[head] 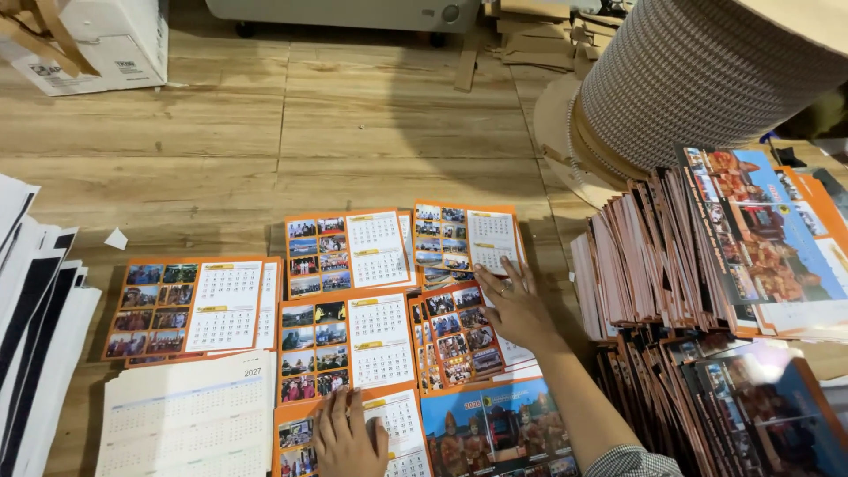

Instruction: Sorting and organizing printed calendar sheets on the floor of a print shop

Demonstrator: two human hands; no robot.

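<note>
Six calendar piles (pixel 346 254) are laid out mid-frame; your flat left hand (pixel 349 435) and right hand (pixel 515 306) press two, gripping nothing; side stacks (pixel 671 256) remain

Beyond the calendar sheets (pixel 353 291) bare wooden floor (pixel 291 132) lies open; to their right, leaning calendar stacks (pixel 654 256) and a wire spool (pixel 698 79) block passage.

Both hands (pixel 349 433) (pixel 512 305) press flat on calendar sheets (pixel 378 340).

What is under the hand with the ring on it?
The right hand lies flat on a stack of orange calendar sheets, covering part of the top sheet's date grid. More sheets peek out beneath at the edges; how many there are cannot be seen.
</note>
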